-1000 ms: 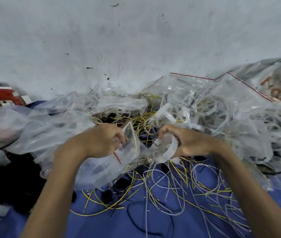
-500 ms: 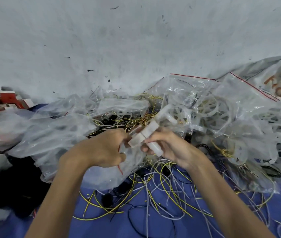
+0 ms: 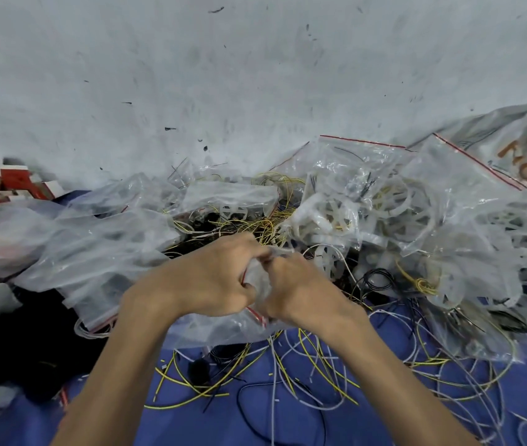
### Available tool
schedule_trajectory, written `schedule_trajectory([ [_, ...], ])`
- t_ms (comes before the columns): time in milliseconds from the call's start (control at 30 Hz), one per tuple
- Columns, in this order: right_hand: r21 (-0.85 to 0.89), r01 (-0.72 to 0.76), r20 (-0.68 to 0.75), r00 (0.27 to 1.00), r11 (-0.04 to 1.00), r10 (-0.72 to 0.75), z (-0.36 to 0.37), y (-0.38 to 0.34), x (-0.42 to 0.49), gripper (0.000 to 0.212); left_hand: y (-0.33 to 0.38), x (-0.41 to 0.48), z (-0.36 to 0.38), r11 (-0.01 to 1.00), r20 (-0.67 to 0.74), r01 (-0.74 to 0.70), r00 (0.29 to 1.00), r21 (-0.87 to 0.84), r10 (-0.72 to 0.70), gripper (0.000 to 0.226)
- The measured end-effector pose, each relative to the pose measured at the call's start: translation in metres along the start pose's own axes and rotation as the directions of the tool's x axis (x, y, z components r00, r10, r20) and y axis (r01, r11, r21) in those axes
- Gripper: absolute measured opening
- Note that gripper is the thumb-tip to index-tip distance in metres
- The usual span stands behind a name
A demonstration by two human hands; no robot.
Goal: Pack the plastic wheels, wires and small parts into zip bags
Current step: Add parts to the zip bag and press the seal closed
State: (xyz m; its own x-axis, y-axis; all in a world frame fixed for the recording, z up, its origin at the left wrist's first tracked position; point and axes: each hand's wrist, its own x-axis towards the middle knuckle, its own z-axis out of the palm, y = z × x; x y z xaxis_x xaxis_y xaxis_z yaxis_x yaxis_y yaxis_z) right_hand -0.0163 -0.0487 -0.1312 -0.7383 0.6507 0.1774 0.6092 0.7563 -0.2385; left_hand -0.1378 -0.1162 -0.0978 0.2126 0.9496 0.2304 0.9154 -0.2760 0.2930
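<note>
We see both hands have closed in on the bag [image 3: 217, 326] since half a second ago. The right hand [image 3: 300, 291] no longer holds one of the wheels [image 3: 336, 220] at its mouth. Left hand [image 3: 204, 278] and right-hand fingers are curled, pinching the bag's rim. Wires [image 3: 304, 375] lie loose just below the bag, bagged wheels to its right. The sack [image 3: 480, 130] far right carries orange letters we can't read.

Both bare forearms angled inward toward each other. The left hand [image 3: 204, 278] and right hand [image 3: 300, 289] were close together, thumbs nearly touching, fingers [image 3: 249, 246] curled, each pinching the mouth of one zip bag [image 3: 217, 329].
</note>
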Motion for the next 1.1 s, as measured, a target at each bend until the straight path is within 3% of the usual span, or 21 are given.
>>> schedule_trajectory([
  [100, 0.254, 0.155, -0.071, 0.987, 0.955, -0.141, -0.005, -0.003, 0.001, 0.007, 0.003, 0.000, -0.004, 1.000, -0.086, -0.008, 0.996, 0.007, 0.009, 0.044],
  [200, 0.343, 0.199, 0.054, 0.972, 0.918, -0.231, -0.004, 0.000, 0.000, 0.029, 0.001, -0.004, -0.009, 1.000, -0.104, -0.009, 0.995, -0.002, 0.008, 0.049],
  [300, 0.282, 0.311, 0.208, 0.904, 0.908, -0.374, 0.002, 0.002, -0.002, 0.023, -0.003, -0.003, -0.008, 0.999, -0.064, 0.040, 0.997, 0.031, -0.038, 0.047],
  [367, 0.443, 0.312, 0.105, 0.913, 0.841, -0.394, -0.002, 0.006, -0.001, 0.018, -0.007, -0.002, -0.006, 0.995, -0.037, 0.076, 0.997, 0.061, -0.074, 0.039],
  [400, 0.562, 0.272, 0.006, 0.943, 0.781, -0.333, -0.005, 0.011, 0.000, 0.021, -0.010, -0.001, -0.006, 0.993, -0.029, 0.091, 0.996, 0.076, -0.089, 0.036],
  [467, 0.663, 0.242, -0.284, 0.957, 0.708, -0.062, -0.008, 0.026, 0.009, 0.031, -0.018, -0.002, -0.006, 0.987, -0.017, 0.139, 0.990, 0.085, -0.138, 0.037],
  [533, 0.583, 0.101, -0.459, 0.860, 0.806, 0.224, -0.004, 0.050, 0.024, 0.023, -0.025, -0.003, -0.006, 0.980, -0.005, 0.183, 0.983, 0.071, -0.183, 0.046],
  [600, 0.281, -0.276, -0.305, 0.883, 0.919, 0.358, 0.007, 0.075, 0.039, 0.013, -0.029, -0.003, -0.005, 0.978, 0.008, 0.195, 0.981, 0.070, -0.196, 0.051],
  [667, -0.067, -0.474, -0.129, 0.876, 0.878, 0.464, 0.026, 0.090, 0.048, 0.029, -0.031, -0.004, -0.006, 0.977, 0.013, 0.202, 0.979, 0.073, -0.204, 0.052],
  [733, -0.216, -0.517, -0.170, 0.855, 0.828, 0.489, 0.043, 0.096, 0.052, 0.030, -0.033, -0.004, -0.006, 0.977, 0.007, 0.197, 0.980, 0.080, -0.198, 0.051],
  [833, -0.254, -0.528, -0.290, 0.841, 0.811, 0.457, 0.059, 0.103, 0.051, 0.039, -0.035, -0.006, -0.007, 0.977, -0.002, 0.199, 0.980, 0.071, -0.199, 0.051],
  [967, -0.307, -0.448, -0.306, 0.882, 0.840, 0.358, 0.065, 0.109, 0.040, 0.048, -0.037, -0.008, -0.008, 0.979, 0.000, 0.196, 0.981, 0.060, -0.196, 0.051],
  [1033, -0.148, -0.364, -0.315, 0.899, 0.920, 0.305, 0.049, 0.113, 0.035, 0.046, -0.037, -0.007, -0.007, 0.980, 0.001, 0.191, 0.981, 0.057, -0.192, 0.049],
  [1100, 0.171, -0.277, -0.217, 0.926, 0.946, 0.310, 0.021, 0.118, 0.029, 0.050, -0.037, -0.006, -0.007, 0.980, 0.005, 0.186, 0.982, 0.067, -0.187, 0.049],
])
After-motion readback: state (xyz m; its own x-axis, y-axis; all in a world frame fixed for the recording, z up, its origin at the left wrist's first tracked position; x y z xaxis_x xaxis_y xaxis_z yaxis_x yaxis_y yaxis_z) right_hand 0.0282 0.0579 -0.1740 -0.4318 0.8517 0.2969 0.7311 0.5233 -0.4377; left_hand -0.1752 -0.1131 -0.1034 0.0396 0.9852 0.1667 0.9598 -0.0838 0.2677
